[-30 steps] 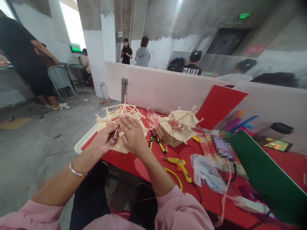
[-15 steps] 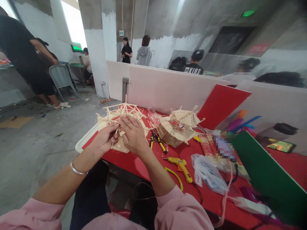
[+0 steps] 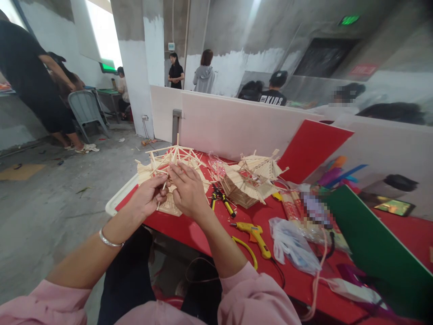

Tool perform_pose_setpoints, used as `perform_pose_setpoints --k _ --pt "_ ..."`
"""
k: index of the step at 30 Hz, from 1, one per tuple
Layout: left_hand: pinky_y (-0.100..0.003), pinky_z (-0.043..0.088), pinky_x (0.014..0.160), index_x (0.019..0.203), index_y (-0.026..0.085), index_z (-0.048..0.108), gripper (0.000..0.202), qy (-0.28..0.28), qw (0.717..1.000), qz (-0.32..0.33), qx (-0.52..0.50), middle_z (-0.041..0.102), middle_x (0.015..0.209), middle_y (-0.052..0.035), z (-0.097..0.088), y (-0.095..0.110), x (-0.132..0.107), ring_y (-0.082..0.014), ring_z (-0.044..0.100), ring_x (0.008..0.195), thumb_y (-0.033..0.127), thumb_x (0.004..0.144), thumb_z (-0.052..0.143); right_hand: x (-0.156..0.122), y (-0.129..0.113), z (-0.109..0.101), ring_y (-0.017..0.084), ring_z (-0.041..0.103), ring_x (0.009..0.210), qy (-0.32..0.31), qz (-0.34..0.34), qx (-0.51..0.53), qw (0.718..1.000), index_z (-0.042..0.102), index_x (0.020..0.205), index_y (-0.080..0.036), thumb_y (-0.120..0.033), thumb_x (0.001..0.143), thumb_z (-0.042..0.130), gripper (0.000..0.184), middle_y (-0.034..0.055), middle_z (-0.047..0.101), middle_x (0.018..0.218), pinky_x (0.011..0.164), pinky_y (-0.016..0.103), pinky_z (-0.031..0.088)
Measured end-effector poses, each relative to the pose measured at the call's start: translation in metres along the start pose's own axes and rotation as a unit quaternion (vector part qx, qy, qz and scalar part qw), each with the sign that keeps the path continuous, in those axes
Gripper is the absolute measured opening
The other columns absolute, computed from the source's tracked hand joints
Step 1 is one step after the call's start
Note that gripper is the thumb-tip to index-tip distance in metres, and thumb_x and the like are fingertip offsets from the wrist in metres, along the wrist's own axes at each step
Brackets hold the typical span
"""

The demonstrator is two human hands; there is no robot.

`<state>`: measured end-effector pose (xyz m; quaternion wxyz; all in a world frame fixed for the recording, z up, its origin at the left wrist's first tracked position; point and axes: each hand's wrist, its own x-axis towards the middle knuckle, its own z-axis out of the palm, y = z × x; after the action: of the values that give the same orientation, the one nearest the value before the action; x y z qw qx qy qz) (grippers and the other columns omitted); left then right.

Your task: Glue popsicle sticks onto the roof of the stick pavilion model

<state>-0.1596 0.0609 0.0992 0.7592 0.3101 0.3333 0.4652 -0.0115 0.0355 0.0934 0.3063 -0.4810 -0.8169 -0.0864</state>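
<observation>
A pavilion-like model made of thin wooden sticks (image 3: 158,159) stands at the table's left end, with an open roof frame that rises to an upright stick. My left hand (image 3: 150,194) is closed at its near side, thumb and fingers pinching a thin wooden stick (image 3: 164,185). Beside it, my right hand (image 3: 188,188) is closed with its fingertips against the roof frame of the same model; the exact spot they grip is partly hidden. To the right sits a second stick model (image 3: 252,178) with slatted roof panels.
Black-and-yellow pliers (image 3: 223,202) lie between the models. Nearer me is a yellow hot glue gun (image 3: 254,235), beside a plastic bag (image 3: 294,246). A green board (image 3: 379,248) leans at right. White panels (image 3: 237,124) border the red table's far side. Other people are beyond.
My hands and the model hold nearly the same position. In the background, a standing person in black has shifted slightly, and the person at far left has moved a little.
</observation>
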Motion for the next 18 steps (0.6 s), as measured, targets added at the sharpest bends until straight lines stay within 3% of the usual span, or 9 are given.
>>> perform_pose_setpoints --k 18 --pt "-0.011 0.027 0.033 0.077 0.015 0.059 0.012 -0.002 1.000 -0.002 0.006 0.057 0.062 0.0032 -0.0009 -0.0003 0.0009 -0.0026 0.043 0.041 0.017 0.076 0.071 0.0003 0.0001 0.0003 0.023 0.030 0.143 0.006 -0.002 0.000 1.000 0.050 0.141 -0.012 -0.014 0.080 0.045 0.061 0.0038 0.044 0.152 0.118 0.042 0.021"
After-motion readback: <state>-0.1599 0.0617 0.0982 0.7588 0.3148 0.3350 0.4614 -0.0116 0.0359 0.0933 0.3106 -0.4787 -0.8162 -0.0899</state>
